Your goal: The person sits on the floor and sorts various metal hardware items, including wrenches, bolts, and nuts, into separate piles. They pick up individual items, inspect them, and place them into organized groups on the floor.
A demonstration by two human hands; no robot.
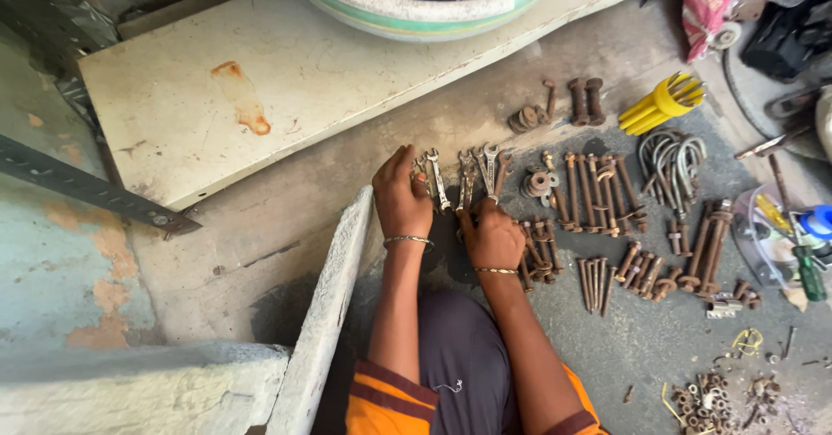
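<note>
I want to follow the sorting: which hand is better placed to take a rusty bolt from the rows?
Probably the right hand. It rests beside the rusty bolts, while the left hand is on the far side of the spanners, away from them.

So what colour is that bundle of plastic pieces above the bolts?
Bright yellow; the plastic bundle shows clearly in the head view.

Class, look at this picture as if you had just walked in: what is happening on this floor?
A person crouches over a grey concrete floor, both hands on a row of worn steel spanners. The left hand rests at the row's left end; the right hand presses near its middle. To the right lie sorted groups of rusty long bolts, bent grey U-bolts, a yellow plastic fluted piece and a heap of small rusty nuts.
</note>
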